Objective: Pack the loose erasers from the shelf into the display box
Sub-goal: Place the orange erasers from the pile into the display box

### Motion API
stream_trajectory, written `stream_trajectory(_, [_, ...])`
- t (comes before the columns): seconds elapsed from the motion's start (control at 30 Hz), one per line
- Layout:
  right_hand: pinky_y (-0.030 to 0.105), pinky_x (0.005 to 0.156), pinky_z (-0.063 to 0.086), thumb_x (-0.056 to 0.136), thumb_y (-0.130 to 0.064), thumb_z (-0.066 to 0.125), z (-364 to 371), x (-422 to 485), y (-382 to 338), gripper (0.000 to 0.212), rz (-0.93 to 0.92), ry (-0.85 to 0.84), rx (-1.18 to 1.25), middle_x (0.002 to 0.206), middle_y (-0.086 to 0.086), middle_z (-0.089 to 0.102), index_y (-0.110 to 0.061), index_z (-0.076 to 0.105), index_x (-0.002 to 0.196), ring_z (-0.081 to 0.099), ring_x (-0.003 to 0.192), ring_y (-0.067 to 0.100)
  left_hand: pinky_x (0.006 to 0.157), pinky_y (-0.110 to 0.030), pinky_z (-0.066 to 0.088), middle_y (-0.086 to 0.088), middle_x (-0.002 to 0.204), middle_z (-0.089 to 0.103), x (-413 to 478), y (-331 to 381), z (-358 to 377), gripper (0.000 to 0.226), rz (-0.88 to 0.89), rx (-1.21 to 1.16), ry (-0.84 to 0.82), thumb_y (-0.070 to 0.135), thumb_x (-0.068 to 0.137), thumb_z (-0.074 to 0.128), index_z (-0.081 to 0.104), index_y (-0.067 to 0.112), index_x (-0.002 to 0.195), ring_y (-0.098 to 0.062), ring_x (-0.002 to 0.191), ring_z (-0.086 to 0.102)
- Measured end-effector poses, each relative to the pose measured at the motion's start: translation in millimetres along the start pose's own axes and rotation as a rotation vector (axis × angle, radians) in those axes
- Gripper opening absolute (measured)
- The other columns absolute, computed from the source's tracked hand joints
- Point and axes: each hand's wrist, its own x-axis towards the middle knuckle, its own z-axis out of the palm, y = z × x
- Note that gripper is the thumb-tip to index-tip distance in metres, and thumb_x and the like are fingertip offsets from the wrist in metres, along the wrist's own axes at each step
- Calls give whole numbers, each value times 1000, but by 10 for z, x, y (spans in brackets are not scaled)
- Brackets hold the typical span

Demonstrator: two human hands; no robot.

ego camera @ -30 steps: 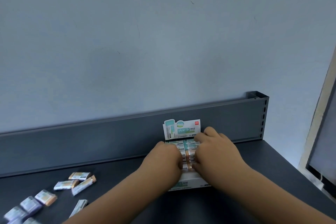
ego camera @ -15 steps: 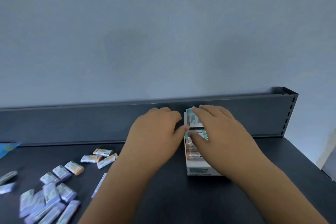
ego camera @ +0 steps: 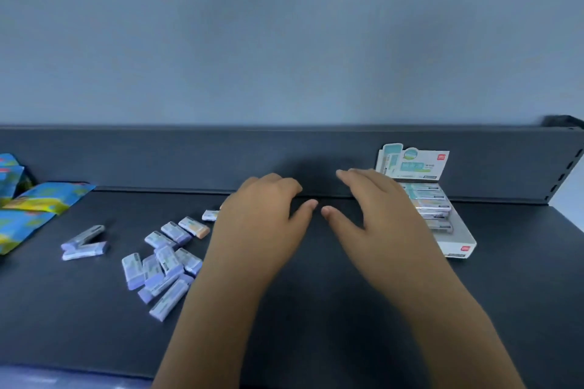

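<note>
The white display box (ego camera: 459,238) stands at the right of the dark shelf, its printed header card (ego camera: 414,163) upright at the back and rows of wrapped erasers inside. Several loose erasers (ego camera: 162,265) in pale purple wrappers lie scattered at the left, one with an orange end (ego camera: 194,227), and two more (ego camera: 83,243) further left. My left hand (ego camera: 262,224) and my right hand (ego camera: 379,215) hover side by side over the bare shelf between box and pile, fingers loosely spread, holding nothing. My right hand hides the box's left side.
The shelf's grey back panel (ego camera: 189,158) runs across behind everything, ending at a slotted upright at the far right. Blue and yellow packets (ego camera: 28,208) lie at the far left. The shelf's front edge (ego camera: 79,371) shows at the bottom left.
Both hands have left the display box and moved left over the bare shelf. The view has swung left, bringing more loose erasers and the blue packets into sight.
</note>
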Motion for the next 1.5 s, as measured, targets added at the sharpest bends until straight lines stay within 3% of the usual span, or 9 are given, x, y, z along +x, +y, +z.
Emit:
stream_trajectory(0.17, [27, 117, 27, 96, -40, 60, 107, -51, -166, 51, -33, -35, 30, 148, -8, 49, -23, 53, 144, 33, 145, 11, 87, -43, 51, 8, 108, 67, -101, -86, -4, 37, -24, -16, -24, 52, 94, 52, 68, 28, 117, -18, 103, 59])
stream_trajectory(0.53, [31, 117, 31, 96, -39, 61, 275, 39, -461, 48, -129, -172, 43, 147, -14, 47, -30, 52, 142, 32, 145, 9, 92, -37, 48, 12, 113, 67, -205, -387, -233, 30, -202, -25, 43, 49, 94, 57, 70, 30, 114, -12, 112, 57])
stream_trajectory(0.67, [27, 108, 36, 93, -34, 65, 393, 71, -570, 39, -156, -194, 61, 135, -17, 54, -30, 59, 131, 41, 133, 7, 87, -34, 49, 13, 108, 68, -255, -552, -256, 25, -219, -78, 50, 46, 93, 59, 73, 31, 107, -9, 104, 59])
stream_trajectory(0.83, [35, 94, 47, 89, -29, 62, 547, 183, -868, 28, -169, -307, 39, 113, -19, 59, -36, 63, 115, 51, 113, 7, 84, -34, 51, 15, 97, 69, -234, -910, -401, 15, -201, -189, -21, 42, 93, 62, 74, 34, 97, -4, 95, 61])
stream_trajectory(1.03, [36, 94, 48, 91, -29, 64, 650, 409, -1152, 24, 6, -386, 26, 110, -9, 66, -27, 68, 114, 59, 106, 12, 89, -34, 53, 17, 105, 69, -242, -1604, -612, 15, -186, -192, -35, 36, 91, 70, 75, 30, 105, -7, 101, 63])
stream_trajectory(1.13, [42, 94, 49, 92, -27, 62, 793, 540, -1252, 25, 69, -381, -69, 113, 0, 68, -13, 69, 111, 60, 107, 21, 88, -35, 54, 15, 104, 68, -236, -1803, -666, 15, -120, -207, -30, 33, 91, 70, 75, 28, 104, -9, 101, 63])
stream_trajectory(1.23, [37, 77, 52, 89, -29, 62, 988, 672, -1332, 18, 126, -467, -225, 92, 2, 66, -14, 71, 93, 62, 91, 26, 90, -35, 50, 12, 106, 68, -152, -1871, -682, 15, 9, -140, -94, 31, 93, 65, 74, 27, 104, -11, 102, 61])
stream_trajectory(1.4, [38, 82, 58, 88, -15, 57, 1268, 800, -1465, 22, 134, -600, -382, 99, 9, 72, -16, 75, 101, 67, 93, 29, 85, -41, 50, 3, 102, 66, 58, -1883, -571, 23, 301, 14, -377, 19, 90, 57, 75, 26, 101, -20, 99, 59])
stream_trajectory(1.5, [34, 74, 55, 87, -11, 55, 1380, 842, -1513, 24, 115, -623, -465, 93, 11, 71, -15, 75, 98, 66, 87, 31, 83, -41, 53, 1, 106, 66, 159, -1956, -485, 31, 334, 118, -499, 15, 88, 51, 76, 28, 101, -24, 99, 61])
